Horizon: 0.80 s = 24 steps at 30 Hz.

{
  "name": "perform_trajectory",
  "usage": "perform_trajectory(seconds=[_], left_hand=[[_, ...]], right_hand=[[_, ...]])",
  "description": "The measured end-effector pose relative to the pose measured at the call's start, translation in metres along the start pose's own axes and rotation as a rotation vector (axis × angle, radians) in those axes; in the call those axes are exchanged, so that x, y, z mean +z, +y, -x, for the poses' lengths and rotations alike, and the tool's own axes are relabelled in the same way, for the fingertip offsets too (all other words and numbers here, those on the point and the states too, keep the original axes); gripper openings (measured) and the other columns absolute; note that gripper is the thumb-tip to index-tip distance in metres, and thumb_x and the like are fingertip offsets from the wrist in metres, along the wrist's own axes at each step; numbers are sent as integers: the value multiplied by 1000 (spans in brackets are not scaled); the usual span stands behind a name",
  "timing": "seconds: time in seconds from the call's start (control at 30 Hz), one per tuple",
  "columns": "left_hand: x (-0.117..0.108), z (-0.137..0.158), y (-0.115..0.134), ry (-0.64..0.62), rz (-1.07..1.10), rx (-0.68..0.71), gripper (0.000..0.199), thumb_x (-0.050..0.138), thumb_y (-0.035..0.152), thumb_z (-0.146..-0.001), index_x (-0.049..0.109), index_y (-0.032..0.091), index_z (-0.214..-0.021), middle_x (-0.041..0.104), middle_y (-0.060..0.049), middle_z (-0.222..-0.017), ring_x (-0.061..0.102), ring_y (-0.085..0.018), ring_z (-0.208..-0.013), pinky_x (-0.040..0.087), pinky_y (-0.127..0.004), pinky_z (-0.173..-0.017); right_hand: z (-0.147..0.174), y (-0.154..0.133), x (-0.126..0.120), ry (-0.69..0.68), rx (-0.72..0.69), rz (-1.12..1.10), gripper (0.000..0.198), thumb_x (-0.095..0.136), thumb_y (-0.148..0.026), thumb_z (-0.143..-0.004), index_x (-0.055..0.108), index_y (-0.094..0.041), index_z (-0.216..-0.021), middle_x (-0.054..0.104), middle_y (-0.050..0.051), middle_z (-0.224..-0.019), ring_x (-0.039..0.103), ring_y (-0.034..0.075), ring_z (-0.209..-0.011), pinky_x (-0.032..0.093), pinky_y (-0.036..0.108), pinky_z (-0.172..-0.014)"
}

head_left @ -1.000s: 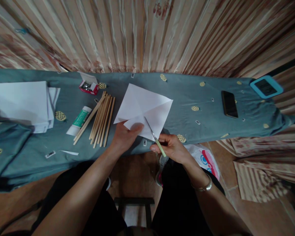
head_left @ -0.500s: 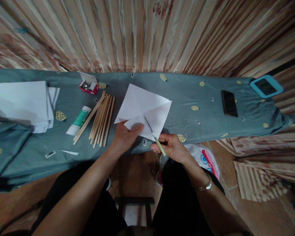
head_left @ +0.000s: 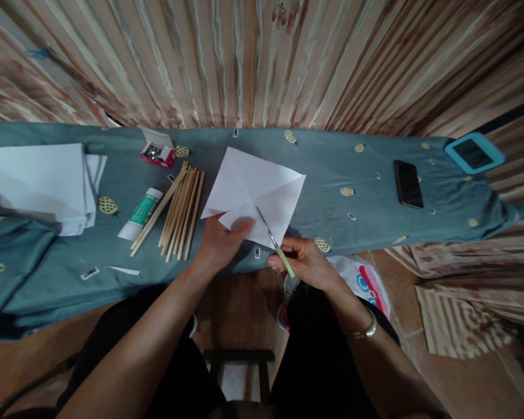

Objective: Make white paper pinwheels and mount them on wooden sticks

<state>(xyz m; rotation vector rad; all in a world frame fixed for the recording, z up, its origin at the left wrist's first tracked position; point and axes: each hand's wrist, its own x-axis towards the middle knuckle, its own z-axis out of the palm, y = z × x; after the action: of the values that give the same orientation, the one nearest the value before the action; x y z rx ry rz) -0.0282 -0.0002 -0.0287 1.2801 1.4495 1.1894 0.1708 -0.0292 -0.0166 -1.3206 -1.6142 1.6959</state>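
A white square sheet of paper (head_left: 262,180) with diagonal creases is held over the near edge of the cloth-covered table. My left hand (head_left: 224,240) is closed on its lower left edge, thumb on top, fingers hidden beneath. One cut flap of the paper lifts a little by that thumb. My right hand (head_left: 303,259) grips a pair of scissors (head_left: 283,260) by light green handles. The blades reach in from the near corner toward the paper's middle and look nearly closed.
Left of the paper lie several wooden sticks (head_left: 181,215), a glue stick (head_left: 142,212), a small red box (head_left: 158,154) of metal pieces, a paper strip (head_left: 123,270) and a paper stack (head_left: 35,180). Rightward are a phone (head_left: 408,184) and a blue-framed device (head_left: 474,153). A curtain (head_left: 227,64) hangs behind.
The paper and my left hand have shifted very slightly up and left. The scissors and my right hand stay almost where they were.
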Motion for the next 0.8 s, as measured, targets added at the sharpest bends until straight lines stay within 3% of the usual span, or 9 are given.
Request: perform_trajectory(seconds=[0.4,0.8], left_hand=[[0,2,2,5,7,-48,18,67,37,-67,68,20,-73,74,-6,-78,67,-24,-81,57,-34,-74],[0,2,1,-14,5,-36,19,66,37,-69,67,19,-74,73,-7,-80,67,-25,-86,57,-36,-78]], right_hand=[[0,4,0,-5,-7,19,30,76,-45,-77,75,-19,-93,65,-2,-67,57,11,-59,46,21,-56],[0,2,1,-19,-8,30,31,75,-46,-77,75,-18,-91,62,-3,-64,53,10,-57,41,21,-54]])
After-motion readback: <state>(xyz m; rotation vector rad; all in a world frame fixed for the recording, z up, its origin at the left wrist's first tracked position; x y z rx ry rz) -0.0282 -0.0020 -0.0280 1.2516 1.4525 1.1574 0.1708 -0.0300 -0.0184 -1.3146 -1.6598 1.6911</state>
